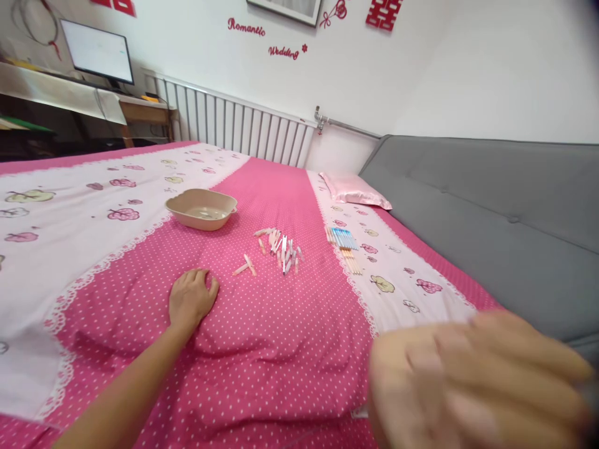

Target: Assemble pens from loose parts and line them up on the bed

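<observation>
My left hand [191,298] rests knuckles-up on the pink dotted bedspread [262,349], fingers curled under against the cloth, with nothing visible in it. Just beyond it lie two loose pale pieces [246,267] and a small heap of pen parts [279,244]. My right hand [477,380] is close to the camera at the lower right, smeared by motion, fingers pointing right; I cannot make out whether it holds anything. A row of pens with blue and pale ends [345,247] lies to the right of the heap.
A beige plastic basin [202,209] sits on the bed behind the heap. A pink pillow [355,189] lies by the grey headboard [491,206] on the right. A radiator [234,121], a desk and a monitor [97,52] stand along the far wall.
</observation>
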